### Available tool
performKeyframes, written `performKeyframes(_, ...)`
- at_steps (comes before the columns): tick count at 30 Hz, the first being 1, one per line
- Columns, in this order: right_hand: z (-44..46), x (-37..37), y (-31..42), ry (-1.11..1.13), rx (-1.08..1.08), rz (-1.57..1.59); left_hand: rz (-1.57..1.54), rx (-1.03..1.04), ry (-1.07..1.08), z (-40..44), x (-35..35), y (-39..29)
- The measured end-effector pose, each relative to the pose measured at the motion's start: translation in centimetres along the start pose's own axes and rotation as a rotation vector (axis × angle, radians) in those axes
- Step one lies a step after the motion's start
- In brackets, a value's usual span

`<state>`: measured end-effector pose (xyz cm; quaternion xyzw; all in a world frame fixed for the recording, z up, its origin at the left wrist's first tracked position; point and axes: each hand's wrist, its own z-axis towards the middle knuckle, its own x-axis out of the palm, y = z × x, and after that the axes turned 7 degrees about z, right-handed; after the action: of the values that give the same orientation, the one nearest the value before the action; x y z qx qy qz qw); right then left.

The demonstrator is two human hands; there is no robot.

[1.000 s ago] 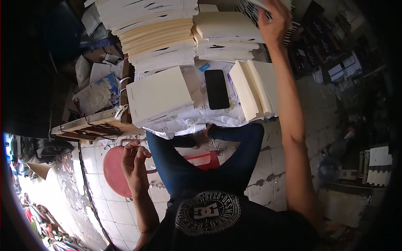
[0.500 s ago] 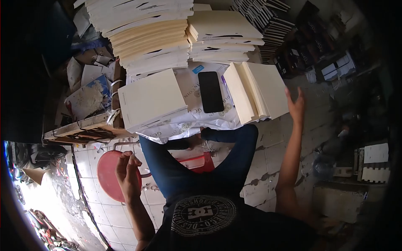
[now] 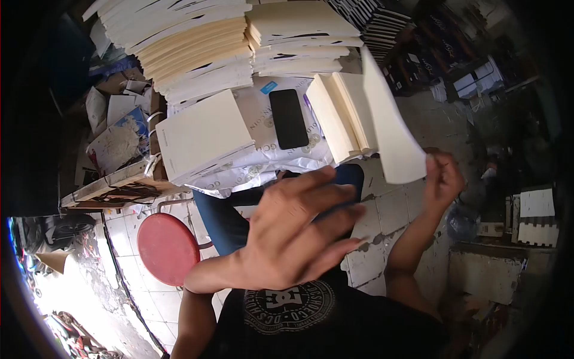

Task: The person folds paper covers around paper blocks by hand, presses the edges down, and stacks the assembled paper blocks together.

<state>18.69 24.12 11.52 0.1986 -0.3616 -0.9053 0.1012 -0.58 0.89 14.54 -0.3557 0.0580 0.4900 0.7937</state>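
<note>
My right hand [image 3: 443, 179] pinches the near right corner of a cream sheet of paper [image 3: 394, 140]. The sheet stands up and bends over the right edge of an open stack of cream pages [image 3: 335, 116]. In front of my lap and close to the camera, my left hand [image 3: 299, 233] is raised with its fingers apart and nothing in them. To the left of a black phone [image 3: 288, 119] lies a neat stack of printed pages [image 3: 203, 136]. Both stacks and the phone rest on a white printed wrapping sheet [image 3: 263, 161].
Tall piles of folded pages [image 3: 191, 48] rise at the back, with more piles [image 3: 305, 30] beside them. A wooden bin [image 3: 107, 185] of paper scraps stands at left. A red stool [image 3: 168, 248] is on the tiled floor. Dark bound stacks [image 3: 388, 27] fill the far right.
My right hand has taken a sheet from the right stack and lifted it to the right. My left hand has come up from beside the stool towards the middle. The view has shifted slightly.
</note>
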Motion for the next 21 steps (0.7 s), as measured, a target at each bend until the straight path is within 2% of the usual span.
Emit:
performKeyframes(1, -0.6, 1.2, 1.4, 0.123, -0.099, 0.163, 0.054, 0.102, -0.025, 0.3, 1.3, -0.7)
performKeyframes(3, -1.4, 3.3, 4.5, 0.296, -0.131, 0.307, 0.166, 0.11, 0.028, 0.7, 2.4, -1.7)
performKeyframes(5, -4.1, 4.4, 4.6, 0.259, 0.117, 0.525, 0.132, -0.038, 0.269, -1.2, 3.4, -0.1)
performKeyframes(7, -7.0, 5.3, 4.1, 0.325, 0.426, 0.543, -0.02, -0.165, 0.275, -4.8, 4.8, 3.2)
performKeyframes(9, -9.5, 7.5, 4.2, 0.366, 0.661, 0.578, 0.051, -0.331, 0.238, -7.8, 4.9, 4.8)
performKeyframes(11, -12.7, 8.5, 3.1, 0.488, 0.709, 0.538, 0.141, -0.439, 0.246, -9.7, 4.3, 5.1)
performKeyframes(13, -13.9, 9.8, 3.5, 0.463, 0.754, 0.52, 0.039, -0.498, 0.176, -11.0, 4.7, 4.8)
performKeyframes(15, -13.7, 11.3, 4.1, 0.404, 0.663, 0.507, 0.107, -0.443, 0.107, -11.9, 5.5, 4.2)
performKeyframes(16, -13.9, 11.5, 4.0, 0.439, 0.747, 0.48, 0.14, -0.411, 0.069, -12.0, 5.9, 4.1)
performKeyframes(19, -12.7, 12.5, 4.1, 0.375, 0.644, 0.571, 0.146, -0.412, 0.002, -11.2, 5.9, 4.3)
performKeyframes(21, -12.9, 12.5, 3.7, 0.365, 0.679, 0.589, 0.118, -0.359, 0.036, -10.6, 5.7, 4.4)
